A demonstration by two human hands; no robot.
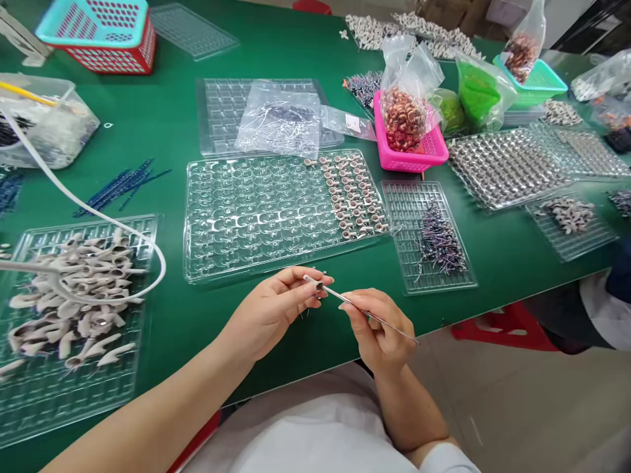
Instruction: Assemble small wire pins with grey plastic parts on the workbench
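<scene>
Between the fingertips of my left hand [270,309] is a small pale hollow part [318,286], its open end facing right; thin wires show below those fingers. My right hand [382,325] pinches a thin metal rod [367,313], whose tip meets the part's opening. Both hands are near each other above the green table, in front of a clear tray [236,259]. That tray has rows of small pale parts [352,197] in its right-hand columns. Right of it, a smaller clear tray [401,226] carries a pile of dark wired components [441,240].
At the left, a tray [93,387] holds piled pale curved pieces [79,282], with a white cable [160,256] looping over them. A pink basket [411,159] with bagged copper rings stands at the back right. A red-and-blue basket [116,56] sits back left.
</scene>
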